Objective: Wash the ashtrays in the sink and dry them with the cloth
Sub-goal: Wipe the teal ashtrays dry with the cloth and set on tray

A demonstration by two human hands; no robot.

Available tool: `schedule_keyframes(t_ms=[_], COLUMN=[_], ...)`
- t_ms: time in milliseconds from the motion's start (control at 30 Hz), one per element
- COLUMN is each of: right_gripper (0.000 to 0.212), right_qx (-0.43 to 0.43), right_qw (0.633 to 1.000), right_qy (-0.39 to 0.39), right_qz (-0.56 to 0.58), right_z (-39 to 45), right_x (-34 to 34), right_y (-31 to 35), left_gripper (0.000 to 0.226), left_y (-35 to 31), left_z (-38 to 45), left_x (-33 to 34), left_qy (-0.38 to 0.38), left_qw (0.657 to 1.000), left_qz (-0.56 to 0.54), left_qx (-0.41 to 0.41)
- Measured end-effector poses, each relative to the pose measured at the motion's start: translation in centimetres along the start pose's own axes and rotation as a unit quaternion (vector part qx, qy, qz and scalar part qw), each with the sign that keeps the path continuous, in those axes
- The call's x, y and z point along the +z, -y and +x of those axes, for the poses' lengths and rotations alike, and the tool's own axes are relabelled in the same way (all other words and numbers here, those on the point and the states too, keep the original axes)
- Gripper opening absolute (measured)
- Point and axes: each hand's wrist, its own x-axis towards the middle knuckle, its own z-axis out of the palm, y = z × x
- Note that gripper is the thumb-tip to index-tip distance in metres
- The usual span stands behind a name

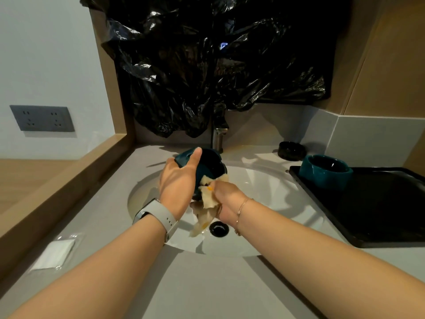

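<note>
Over the white sink (264,192), my left hand (179,180) grips a dark teal ashtray (208,168), tilted on its side, thumb over its rim. My right hand (226,199) holds a beige cloth (208,203) bunched against the ashtray's lower edge; the cloth's loose end hangs toward the drain (219,229). A second teal ashtray (325,171) stands on the black tray (379,215) at the right. A black ashtray (291,150) sits on the counter behind it.
The tap (218,137) rises behind the sink, partly under a black plastic bag (218,65) covering the wall. A small sealed white packet (54,253) lies on the grey counter at the left, next to a wooden ledge (69,180).
</note>
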Motion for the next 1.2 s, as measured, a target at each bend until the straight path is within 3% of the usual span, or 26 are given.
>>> schedule_keyframes(t_ms=[100,167,267,300,367,433,500,600,700,767,800,867,933,1033,1133,1200], right_gripper=[0.023,0.016,0.008,0.010,0.011,0.010,0.008,0.016,0.009,0.013,0.008,0.005,0.005,0.008,0.002,0.010], right_qx=[-0.046,-0.154,-0.323,-0.335,-0.319,-0.240,-0.141,-0.072,-0.125,-0.203,-0.240,-0.284,-0.303,-0.318,-0.358,-0.341], right_qw=[0.998,0.972,0.826,0.815,0.856,0.935,0.977,0.991,0.985,0.953,0.919,0.807,0.713,0.669,0.723,0.806], right_qy=[-0.018,-0.094,-0.174,-0.172,-0.170,-0.153,-0.134,-0.112,-0.106,-0.142,-0.159,-0.165,-0.141,-0.109,-0.145,-0.160], right_qz=[-0.042,-0.149,-0.428,-0.440,-0.369,-0.212,-0.087,-0.005,-0.052,-0.175,-0.268,-0.491,-0.617,-0.663,-0.572,-0.457], right_z=[-0.2,0.0,-0.9,-0.9,-1.0,-0.5,0.0,0.3,0.1,-0.2,-0.5,-1.7,-2.9,-3.1,-2.2,-1.0], right_x=[-1.1,-2.2,-3.4,-3.4,-3.2,-2.5,-1.7,-1.5,-2.0,-3.2,-4.0,-5.5,-6.1,-5.8,-5.6,-5.3], right_y=[1.7,3.2,5.3,5.5,4.8,2.8,0.7,0.3,1.6,3.1,4.1,5.9,7.1,6.7,5.5,4.1], left_gripper=[0.064,0.051,0.043,0.043,0.043,0.044,0.049,0.052,0.046,0.038,0.037,0.040,0.039,0.033,0.041,0.036], left_y=[0.1,-0.2,-0.2,-0.3,-0.3,-0.3,-0.1,-0.1,0.0,0.0,0.0,0.0,0.1,0.8,0.9,0.8], left_z=[-0.4,-0.7,-1.2,-1.3,-1.4,-1.5,-1.5,-1.3,-1.1,-1.0,-0.9,-0.6,-0.7,-0.8,-0.5,-0.3], left_x=[0.1,0.5,1.1,1.2,1.2,1.0,0.9,0.9,1.0,1.2,1.2,1.3,1.7,2.4,2.4,2.2], left_qy=[0.005,0.018,0.033,0.033,0.028,0.017,0.006,0.004,0.038,0.066,0.078,0.112,0.181,0.220,0.165,0.110], left_qw=[0.999,0.998,0.998,0.998,0.998,0.998,0.997,0.998,0.997,0.994,0.993,0.988,0.979,0.971,0.982,0.990], left_qz=[0.000,-0.010,-0.030,-0.033,-0.031,-0.016,0.011,0.007,-0.050,-0.056,-0.036,-0.014,-0.011,0.002,-0.014,-0.009], left_qx=[0.041,0.051,0.042,0.043,0.052,0.065,0.070,0.066,0.051,0.063,0.082,0.105,0.094,0.090,0.086,0.084])
